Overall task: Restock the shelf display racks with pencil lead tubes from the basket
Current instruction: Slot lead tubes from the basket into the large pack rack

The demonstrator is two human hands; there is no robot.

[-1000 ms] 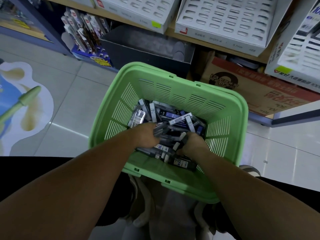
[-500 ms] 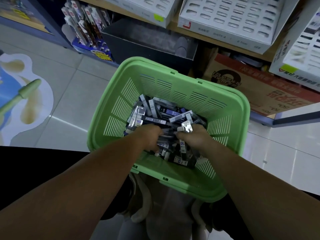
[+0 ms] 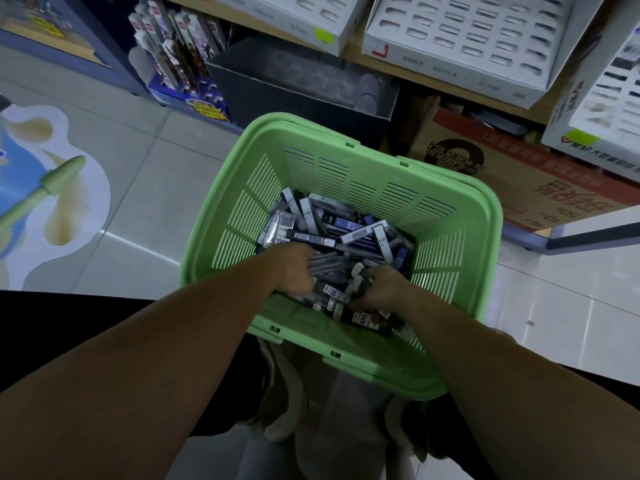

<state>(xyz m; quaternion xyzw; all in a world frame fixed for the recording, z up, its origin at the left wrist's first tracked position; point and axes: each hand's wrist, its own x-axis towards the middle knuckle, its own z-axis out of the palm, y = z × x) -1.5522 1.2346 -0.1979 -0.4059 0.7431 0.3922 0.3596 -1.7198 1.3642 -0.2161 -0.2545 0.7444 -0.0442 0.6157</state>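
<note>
Underfoot, a pale tiled floor fills most of the view, with a blue and cream sticker at the left. Along the top runs a wooden shelf carrying white slotted racks: one in the middle, one to its left and a blurred one at the right edge. Under the shelf a printed cardboard box lies at the right, a black bin stands in the middle, and a display of carded packs stands at the left. A green basket with slatted walls sits in front of the bin and box, close to the person's legs. The tubes lie in a loose heap on its bottom, crossing one another at all angles, some marked HB 0.7. Both forearms reach down into the basket from the near side. The left hand is buried in the near left of the heap, knuckles up, its fingers curled round a bunch of grey tubes that stick out toward the right. The right hand is just beside it at the near right, its fingers curled round several tubes, with a white-capped one poking up between them.
</note>
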